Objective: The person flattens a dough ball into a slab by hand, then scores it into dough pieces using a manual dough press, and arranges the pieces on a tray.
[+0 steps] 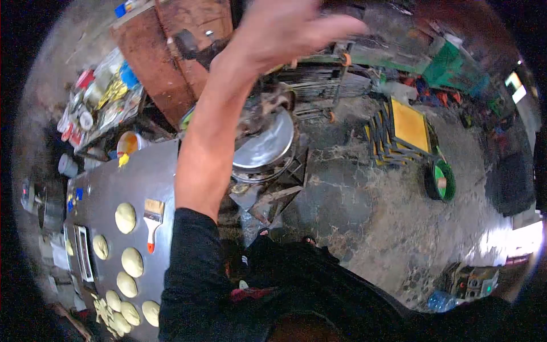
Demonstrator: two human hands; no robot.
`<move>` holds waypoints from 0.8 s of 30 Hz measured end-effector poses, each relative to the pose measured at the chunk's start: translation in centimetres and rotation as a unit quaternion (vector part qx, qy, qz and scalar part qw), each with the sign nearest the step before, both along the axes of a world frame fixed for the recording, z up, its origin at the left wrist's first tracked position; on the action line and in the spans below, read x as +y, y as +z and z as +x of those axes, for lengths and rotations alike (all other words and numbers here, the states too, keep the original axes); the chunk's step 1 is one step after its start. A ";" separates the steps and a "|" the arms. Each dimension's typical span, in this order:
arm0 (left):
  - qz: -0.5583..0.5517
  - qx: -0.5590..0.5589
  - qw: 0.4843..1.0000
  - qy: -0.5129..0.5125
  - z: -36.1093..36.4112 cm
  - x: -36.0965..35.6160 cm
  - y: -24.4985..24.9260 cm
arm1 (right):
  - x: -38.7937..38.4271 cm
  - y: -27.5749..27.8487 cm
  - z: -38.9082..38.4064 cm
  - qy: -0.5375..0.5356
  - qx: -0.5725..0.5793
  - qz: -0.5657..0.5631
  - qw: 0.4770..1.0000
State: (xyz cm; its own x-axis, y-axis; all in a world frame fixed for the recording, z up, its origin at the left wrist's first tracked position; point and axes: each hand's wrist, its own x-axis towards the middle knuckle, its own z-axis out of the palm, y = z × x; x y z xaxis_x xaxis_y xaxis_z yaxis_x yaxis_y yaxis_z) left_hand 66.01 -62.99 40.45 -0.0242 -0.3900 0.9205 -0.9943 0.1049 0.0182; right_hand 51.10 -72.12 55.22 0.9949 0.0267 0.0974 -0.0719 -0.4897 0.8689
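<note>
My left hand (285,31) is raised at the top of the view, blurred by motion, with the thumb stretched out to the right. The other fingers run past the top edge; nothing shows in the hand. Below that arm stands a round metal pan (265,142) on a metal stand (273,202). To the left, a dark table (154,182) carries several pale dough rounds (132,261), a flat brush (153,219) with a white and orange handle, and a slotted metal piece (83,253). My right sleeve stretches to the lower right; its hand is out of sight.
Stacked yellow trays with dark rims (410,126) stand on the concrete floor (364,228), near a green tub (443,180). A brown cabinet (165,57) and a cluttered side table (102,111) are at the upper left. A wheeled rack (319,85) stands behind the pan.
</note>
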 end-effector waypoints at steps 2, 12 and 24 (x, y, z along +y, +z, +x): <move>0.269 -0.012 0.954 -0.130 -4.5 -5.1 -0.4 | -2.8 -4.1 -7.1 -0.054 0.053 0.236 0.969; 0.616 0.015 0.785 -0.068 -20.5 -9.1 -22.9 | -11.7 -45.7 -23.4 -0.035 0.049 0.798 0.599; 0.611 -0.070 0.783 -0.092 -19.7 -9.2 -25.7 | -11.3 -45.5 -23.7 -0.009 0.072 0.742 0.666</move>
